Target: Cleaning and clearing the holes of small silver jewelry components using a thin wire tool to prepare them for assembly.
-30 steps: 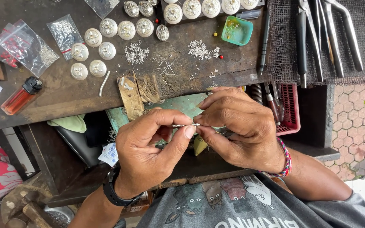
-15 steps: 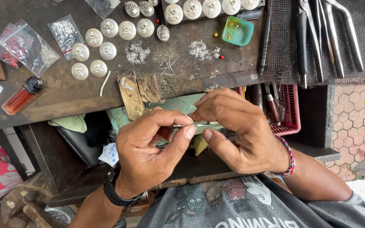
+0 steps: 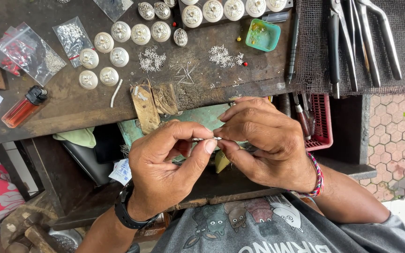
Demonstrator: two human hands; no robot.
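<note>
**A thin silver piece pinched between two hands, lying crosswise**

The dark wooden bench [image 3: 71,107] fills the top of the view, scarred and crowded. At its right end a black mesh mat [image 3: 399,61] carries a row of pliers [image 3: 348,42] with their handles pointing away from the person. Round silver-and-white ornaments [image 3: 118,32] sit in loose rows across the middle, next to clear plastic bags [image 3: 29,49] of small parts, an orange lighter [image 3: 22,108] and a small teal tray [image 3: 262,35]. A red basket [image 3: 322,122] hangs just below the bench edge on the right.

Below the bench edge the two hands meet. The left hand [image 3: 165,173], with a black watch at the wrist, and the right hand [image 3: 263,140], with a braided bracelet, each close thumb and forefinger in a tight pinch. Between them sits a short silver wire or tube [image 3: 206,139], very small, its exact form hard to make out. Its long axis runs left to right, nearly level. The left grip holds its left end, the right grip its right end, so both fingertips are almost touching across it. Neither hand is nearer; the piece lies squarely between the two pinches, in the air, clear of the bench.
</note>
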